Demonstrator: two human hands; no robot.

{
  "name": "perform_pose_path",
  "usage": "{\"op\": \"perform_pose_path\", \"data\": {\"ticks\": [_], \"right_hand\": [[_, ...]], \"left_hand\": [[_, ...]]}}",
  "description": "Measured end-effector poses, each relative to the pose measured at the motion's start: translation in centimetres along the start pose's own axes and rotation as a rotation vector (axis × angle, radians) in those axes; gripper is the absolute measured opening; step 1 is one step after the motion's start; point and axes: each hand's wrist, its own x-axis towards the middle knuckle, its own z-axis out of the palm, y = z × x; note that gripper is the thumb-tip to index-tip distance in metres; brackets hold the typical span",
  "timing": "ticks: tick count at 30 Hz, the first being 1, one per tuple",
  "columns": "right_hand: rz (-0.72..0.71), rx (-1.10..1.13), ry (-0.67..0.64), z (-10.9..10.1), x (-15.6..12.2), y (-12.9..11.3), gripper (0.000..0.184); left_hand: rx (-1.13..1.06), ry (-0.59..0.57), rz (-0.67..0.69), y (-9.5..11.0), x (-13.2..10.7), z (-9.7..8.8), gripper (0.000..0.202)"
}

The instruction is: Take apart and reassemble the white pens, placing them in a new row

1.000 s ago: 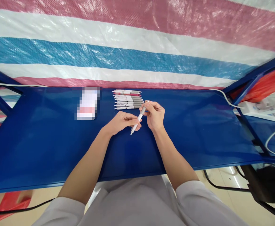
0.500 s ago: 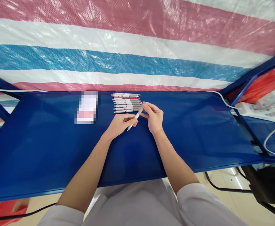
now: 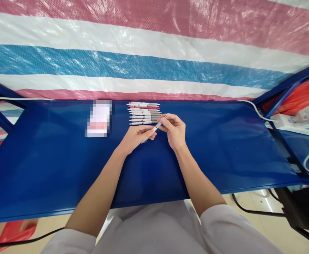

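Note:
A white and grey pen (image 3: 157, 126) is held slantwise between both hands, over the blue tabletop (image 3: 64, 169). My left hand (image 3: 136, 138) pinches its white lower part, and the fingers cover some of the barrel. Around the tip end, at the upper right, the thumb and fingers of my right hand (image 3: 174, 130) are closed. Just beyond the hands lies a row of pens (image 3: 141, 114), side by side; most are white and grey, and one has a red grip.
A blurred-out white and pink rectangle (image 3: 99, 118) lies left of the pens. Striped plastic sheeting (image 3: 143, 67) hangs behind the table. At the right, a white power strip (image 3: 289, 121) with a cable sits by the blue frame. A red stool (image 3: 15, 233) stands below at left.
The pen lies flatter and more of its lower end is hidden by my left hand. Both hands keep their grip. The camera view has shifted slightly.

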Motion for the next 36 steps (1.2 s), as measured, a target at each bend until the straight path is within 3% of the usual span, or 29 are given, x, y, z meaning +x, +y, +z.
{"op": "perform_pose_path", "data": {"ticks": [7, 14, 16, 22, 31, 33, 36], "right_hand": [[0.005, 0.001, 0.098, -0.1, 0.3, 0.2, 0.021], [0.064, 0.124, -0.027, -0.1, 0.2, 0.0, 0.020], [0.072, 0.142, -0.061, -0.1, 0.1, -0.1, 0.017], [0.024, 0.072, -0.047, -0.2, 0.1, 0.1, 0.020], [0.022, 0.024, 0.085, 0.0, 0.2, 0.4, 0.023], [0.043, 0.017, 0.079, 0.0, 0.2, 0.4, 0.025], [0.066, 0.032, 0.021, 0.0, 0.2, 0.2, 0.029]], "left_hand": [[0.170, 0.064, 0.069, -0.1, 0.1, 0.2, 0.031], [-0.031, -0.205, -0.067, 0.4, -0.3, 0.1, 0.037], [-0.059, -0.224, -0.079, 0.7, -0.4, 0.1, 0.038], [-0.012, -0.135, -0.039, 0.5, -0.4, 0.2, 0.036], [0.182, 0.103, 0.103, -0.5, -0.1, 0.8, 0.033], [0.186, 0.072, 0.096, -0.3, -0.2, 0.7, 0.032], [0.096, -0.103, 0.010, 0.1, -0.3, 0.4, 0.036]]}}
